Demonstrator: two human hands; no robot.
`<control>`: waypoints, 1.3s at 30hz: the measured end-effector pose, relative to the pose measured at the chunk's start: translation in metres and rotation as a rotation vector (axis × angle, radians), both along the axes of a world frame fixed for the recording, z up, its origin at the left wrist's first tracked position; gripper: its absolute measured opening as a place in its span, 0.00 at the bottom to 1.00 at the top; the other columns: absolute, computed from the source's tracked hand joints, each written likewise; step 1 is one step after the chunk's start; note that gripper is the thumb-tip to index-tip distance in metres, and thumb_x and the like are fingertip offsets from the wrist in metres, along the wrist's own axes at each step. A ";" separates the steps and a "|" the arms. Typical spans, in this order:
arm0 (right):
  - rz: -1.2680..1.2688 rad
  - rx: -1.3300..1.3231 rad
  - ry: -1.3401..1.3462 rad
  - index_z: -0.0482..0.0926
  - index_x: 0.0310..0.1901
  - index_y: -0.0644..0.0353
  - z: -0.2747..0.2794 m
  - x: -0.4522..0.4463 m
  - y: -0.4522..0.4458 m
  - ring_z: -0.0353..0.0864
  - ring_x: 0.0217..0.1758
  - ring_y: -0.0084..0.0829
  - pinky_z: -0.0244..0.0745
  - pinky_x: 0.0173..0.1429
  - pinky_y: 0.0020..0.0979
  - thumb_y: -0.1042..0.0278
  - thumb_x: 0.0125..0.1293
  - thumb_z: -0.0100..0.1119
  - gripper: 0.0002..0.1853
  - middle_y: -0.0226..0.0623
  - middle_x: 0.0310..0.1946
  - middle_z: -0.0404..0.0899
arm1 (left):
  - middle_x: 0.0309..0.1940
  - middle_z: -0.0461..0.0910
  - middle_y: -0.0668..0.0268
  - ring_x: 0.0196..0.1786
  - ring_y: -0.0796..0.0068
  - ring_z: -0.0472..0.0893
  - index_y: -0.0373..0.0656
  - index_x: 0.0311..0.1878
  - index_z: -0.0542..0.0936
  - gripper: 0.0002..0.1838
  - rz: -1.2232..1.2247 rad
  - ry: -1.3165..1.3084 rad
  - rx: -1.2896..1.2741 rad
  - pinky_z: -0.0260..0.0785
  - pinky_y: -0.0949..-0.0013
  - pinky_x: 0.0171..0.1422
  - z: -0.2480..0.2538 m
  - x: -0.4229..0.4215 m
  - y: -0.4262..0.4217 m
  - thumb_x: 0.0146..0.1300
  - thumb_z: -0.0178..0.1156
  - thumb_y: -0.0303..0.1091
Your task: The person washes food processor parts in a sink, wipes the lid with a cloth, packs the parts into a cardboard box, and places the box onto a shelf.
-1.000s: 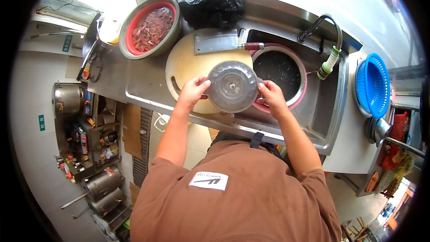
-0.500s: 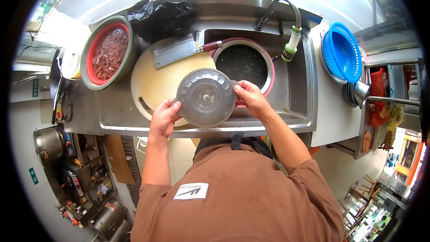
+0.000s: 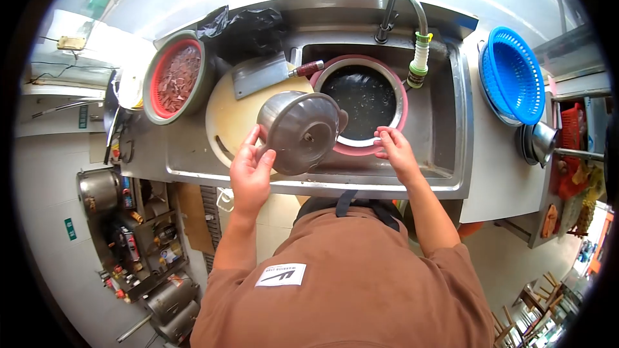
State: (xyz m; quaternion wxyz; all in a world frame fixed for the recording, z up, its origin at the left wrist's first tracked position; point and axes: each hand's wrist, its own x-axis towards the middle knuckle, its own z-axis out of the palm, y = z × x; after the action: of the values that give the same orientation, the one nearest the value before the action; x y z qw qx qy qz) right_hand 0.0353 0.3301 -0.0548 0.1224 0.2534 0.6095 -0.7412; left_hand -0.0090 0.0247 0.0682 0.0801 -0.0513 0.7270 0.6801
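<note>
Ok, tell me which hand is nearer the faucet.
Right. The right hand is below the faucet in view; the left hand, holding the gray pot, is farther off leftward.

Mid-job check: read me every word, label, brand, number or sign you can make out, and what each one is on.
"WARRIOR STAR": upside down in this view, on the white label of the brown shirt; any finer print there is too small to read.
Lower green sign at left: marks too small to read.
Upper green sign: too small to read.
Shelf packages at left: blurred, unreadable.
</note>
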 end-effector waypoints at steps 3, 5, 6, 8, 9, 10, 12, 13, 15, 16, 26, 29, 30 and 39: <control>0.076 -0.054 0.141 0.68 0.64 0.61 0.000 -0.005 -0.006 0.74 0.58 0.27 0.74 0.55 0.28 0.59 0.71 0.56 0.24 0.37 0.57 0.73 | 0.65 0.67 0.42 0.61 0.65 0.74 0.30 0.35 0.74 0.04 -0.060 0.209 -0.240 0.70 0.70 0.56 0.007 0.011 0.022 0.61 0.60 0.20; 0.156 -0.052 0.320 0.65 0.67 0.60 0.003 -0.012 -0.011 0.72 0.60 0.28 0.68 0.64 0.31 0.66 0.68 0.59 0.27 0.37 0.57 0.73 | 0.65 0.67 0.42 0.63 0.63 0.73 0.32 0.36 0.74 0.04 -0.131 0.408 -0.367 0.68 0.66 0.61 0.017 0.015 0.037 0.61 0.59 0.18; 0.160 -0.069 0.330 0.65 0.67 0.60 0.004 -0.017 -0.010 0.72 0.60 0.28 0.68 0.64 0.31 0.66 0.68 0.59 0.27 0.37 0.57 0.73 | 0.66 0.66 0.43 0.65 0.62 0.72 0.33 0.40 0.74 0.04 -0.193 0.548 -0.429 0.65 0.62 0.67 0.023 0.016 0.044 0.63 0.58 0.17; 0.212 -0.014 0.446 0.66 0.67 0.60 0.009 -0.030 -0.006 0.73 0.57 0.28 0.68 0.63 0.31 0.71 0.64 0.60 0.28 0.37 0.53 0.74 | 0.66 0.65 0.39 0.70 0.53 0.66 0.34 0.33 0.70 0.06 -0.195 0.520 -0.441 0.60 0.54 0.71 0.034 0.018 0.053 0.62 0.57 0.16; 0.208 -0.061 0.465 0.67 0.66 0.60 0.018 -0.037 -0.002 0.75 0.55 0.27 0.70 0.61 0.30 0.75 0.63 0.60 0.28 0.37 0.51 0.76 | 0.66 0.65 0.40 0.70 0.52 0.66 0.34 0.33 0.70 0.06 -0.208 0.586 -0.462 0.60 0.54 0.71 0.039 0.018 0.057 0.62 0.57 0.16; 0.203 -0.012 0.506 0.69 0.65 0.60 0.020 -0.044 0.002 0.76 0.51 0.26 0.72 0.58 0.29 0.76 0.63 0.60 0.27 0.35 0.47 0.78 | 0.66 0.65 0.40 0.71 0.51 0.65 0.34 0.32 0.69 0.07 -0.222 0.651 -0.481 0.60 0.53 0.72 0.044 0.018 0.060 0.61 0.57 0.16; 0.208 -0.017 0.600 0.71 0.62 0.60 0.029 -0.057 0.007 0.77 0.49 0.25 0.72 0.57 0.29 0.73 0.63 0.62 0.25 0.34 0.45 0.79 | 0.66 0.65 0.39 0.71 0.45 0.63 0.34 0.31 0.67 0.09 -0.222 0.704 -0.518 0.59 0.51 0.72 0.058 0.021 0.068 0.60 0.58 0.15; 0.195 -0.009 0.596 0.73 0.61 0.61 0.042 -0.061 0.010 0.77 0.48 0.24 0.72 0.56 0.28 0.70 0.64 0.63 0.24 0.33 0.44 0.79 | 0.65 0.65 0.38 0.71 0.43 0.63 0.34 0.31 0.67 0.10 -0.253 0.815 -0.608 0.59 0.50 0.72 0.065 0.024 0.072 0.59 0.59 0.15; 0.166 -0.003 0.676 0.73 0.61 0.61 0.060 -0.070 0.012 0.77 0.50 0.24 0.73 0.57 0.28 0.68 0.65 0.63 0.22 0.35 0.48 0.79 | 0.64 0.65 0.36 0.70 0.35 0.62 0.34 0.31 0.67 0.11 -0.295 1.013 -0.773 0.59 0.47 0.71 0.081 0.031 0.079 0.57 0.62 0.17; 0.139 -0.022 0.746 0.73 0.60 0.62 0.068 -0.075 0.011 0.77 0.51 0.24 0.73 0.57 0.28 0.68 0.66 0.62 0.22 0.35 0.50 0.79 | 0.64 0.65 0.36 0.70 0.35 0.62 0.34 0.31 0.67 0.11 -0.286 1.016 -0.783 0.59 0.47 0.71 0.088 0.034 0.082 0.57 0.62 0.17; 0.154 -0.158 0.909 0.73 0.60 0.64 0.157 -0.094 0.017 0.78 0.51 0.24 0.74 0.56 0.26 0.70 0.69 0.57 0.19 0.38 0.51 0.79 | 0.67 0.62 0.39 0.70 0.30 0.59 0.34 0.33 0.68 0.08 -0.200 1.280 -0.980 0.58 0.42 0.71 0.133 0.055 0.084 0.63 0.58 0.21; 0.155 -0.170 0.922 0.73 0.60 0.64 0.170 -0.094 0.017 0.78 0.50 0.24 0.73 0.56 0.26 0.71 0.70 0.57 0.18 0.37 0.51 0.79 | 0.67 0.60 0.39 0.71 0.30 0.58 0.34 0.36 0.66 0.08 -0.199 1.289 -1.032 0.56 0.40 0.71 0.141 0.060 0.086 0.65 0.57 0.22; 0.149 -0.170 0.929 0.73 0.60 0.64 0.173 -0.093 0.017 0.78 0.50 0.24 0.73 0.57 0.26 0.71 0.69 0.57 0.18 0.37 0.51 0.80 | 0.67 0.60 0.39 0.70 0.30 0.58 0.34 0.36 0.66 0.08 -0.196 1.305 -1.057 0.57 0.39 0.71 0.143 0.061 0.087 0.65 0.56 0.22; 0.133 -0.133 0.895 0.74 0.59 0.63 0.162 -0.091 0.020 0.78 0.48 0.24 0.74 0.55 0.26 0.73 0.68 0.57 0.18 0.36 0.49 0.79 | 0.66 0.61 0.38 0.71 0.36 0.60 0.33 0.36 0.65 0.08 -0.114 1.235 -0.917 0.62 0.44 0.70 0.126 0.058 0.098 0.66 0.55 0.20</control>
State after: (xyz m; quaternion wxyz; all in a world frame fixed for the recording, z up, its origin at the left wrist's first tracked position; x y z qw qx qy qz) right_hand -0.0555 0.3506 0.1073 -0.0896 -0.1399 0.5685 -0.8057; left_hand 0.0490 0.1223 0.1943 -0.3345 0.3468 0.8505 0.2110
